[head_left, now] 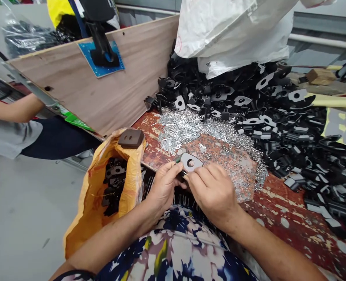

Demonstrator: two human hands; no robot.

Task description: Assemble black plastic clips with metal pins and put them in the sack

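My left hand (pixel 164 183) is closed round a small black part with a grey face (pixel 187 159), which has a round hole in it. Close against it, my right hand (pixel 212 189) is pinched shut at the part's near edge. A small bright glint shows by its fingertips, but I cannot make out what they hold. Just beyond both hands, a speckled stone slab (pixel 240 168) lies on the worn red tabletop. Thin metal pins (pixel 177 128) are heaped behind the slab, with small shiny metal pieces (pixel 256 156) scattered along its right side.
Black parts (pixel 278 128) pile up at the back and right, under a white sack (pixel 219 35). A wooden board (pixel 102 89) stands on the left. Below it, an orange-yellow sack (pixel 87 195) holds black parts, a brown block (pixel 131 138) on its rim. Another person's arm (pixel 13 108) is at far left.
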